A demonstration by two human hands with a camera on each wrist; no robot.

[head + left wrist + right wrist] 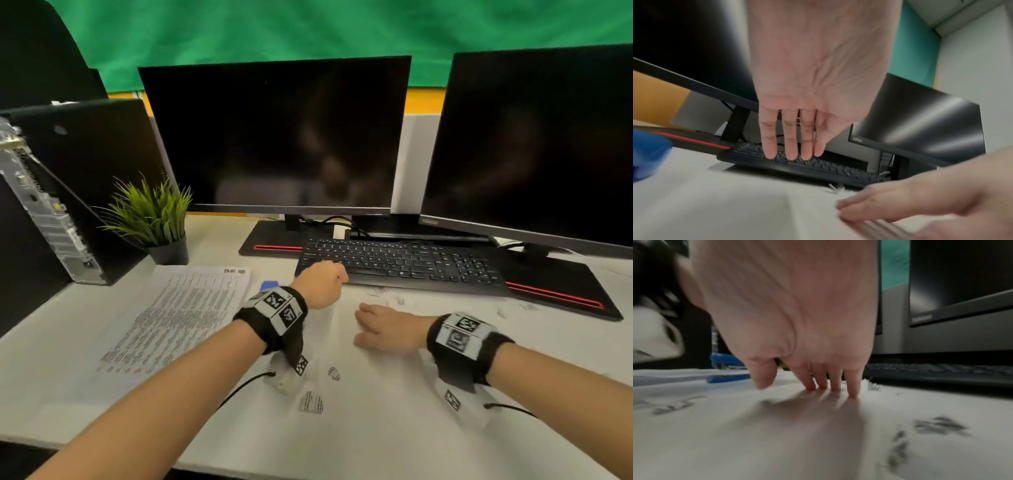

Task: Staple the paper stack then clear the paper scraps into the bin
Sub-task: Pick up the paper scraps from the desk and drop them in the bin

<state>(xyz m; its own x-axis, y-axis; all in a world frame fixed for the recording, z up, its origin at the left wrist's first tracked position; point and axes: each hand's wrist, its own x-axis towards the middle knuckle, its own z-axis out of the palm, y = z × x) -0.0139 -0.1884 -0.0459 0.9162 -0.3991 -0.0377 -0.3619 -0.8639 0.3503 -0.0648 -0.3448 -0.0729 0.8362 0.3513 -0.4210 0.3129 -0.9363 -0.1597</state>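
Left hand (807,100), fingers straight and together, hangs at frame center; right hand (387,329) presses spread fingertips (853,392) on the desk (376,428) among paper scraps (311,402).

Keyboard (394,263) blocks ahead; stapler (269,285) left.

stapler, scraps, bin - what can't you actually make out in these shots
- Stapler: head view, mostly hidden behind the left hand; blurred in both wrist views.
- Bin: in no view.
- Staple in the paper stack: too small and blurred to tell.
- Paper scraps: print smeared by motion blur.
- Right hand: fingertips touch the desk; any scrap beneath is hidden.
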